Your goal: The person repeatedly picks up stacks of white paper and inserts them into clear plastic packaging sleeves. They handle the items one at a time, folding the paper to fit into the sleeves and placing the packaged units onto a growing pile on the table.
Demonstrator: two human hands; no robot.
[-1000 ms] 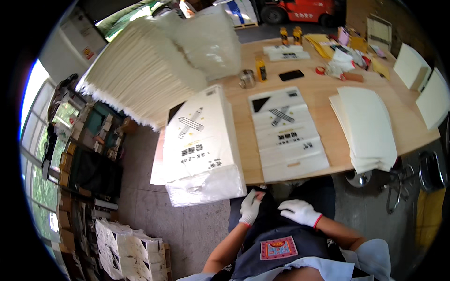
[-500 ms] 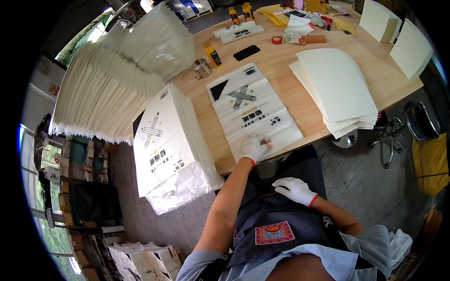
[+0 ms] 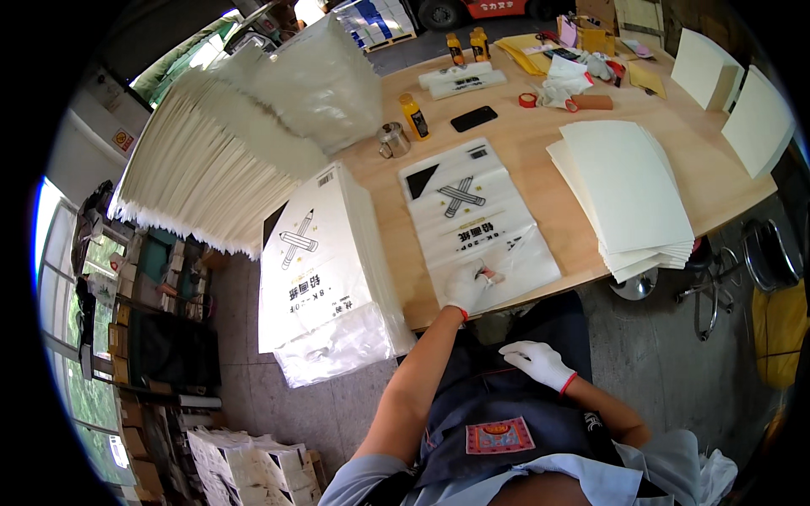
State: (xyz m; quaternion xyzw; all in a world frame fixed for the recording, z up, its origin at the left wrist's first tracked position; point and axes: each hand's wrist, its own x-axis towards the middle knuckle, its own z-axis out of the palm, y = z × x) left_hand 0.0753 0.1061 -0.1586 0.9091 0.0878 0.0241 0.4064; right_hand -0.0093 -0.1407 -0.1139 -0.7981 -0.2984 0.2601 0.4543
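Observation:
My left hand (image 3: pixel 469 285), in a white glove, presses on the near end of a clear printed plastic bag (image 3: pixel 472 215) that lies flat on the wooden table (image 3: pixel 540 152). Its fingers pinch the bag's open edge. My right hand (image 3: pixel 535 361), also gloved, hovers over my lap below the table edge, fingers apart and holding nothing. A stack of cream paper sheets (image 3: pixel 631 190) lies to the right of the bag. A thick pile of the same printed bags (image 3: pixel 325 261) hangs over the table's left corner.
A huge fanned stack of cream sheets (image 3: pixel 211 160) fills the far left. Small yellow bottles (image 3: pixel 413 115), a metal cup (image 3: pixel 393 139), a black phone (image 3: pixel 473 118), tape rolls (image 3: pixel 528 99) and cream boards (image 3: pixel 732 93) stand at the back. A stool (image 3: pixel 759 253) is on the right; boxes (image 3: pixel 245 460) sit on the floor.
My left hand rose from my lap onto the near end of the plastic bag and stays there. My right hand remains over my lap. The view has tilted closer to the table.

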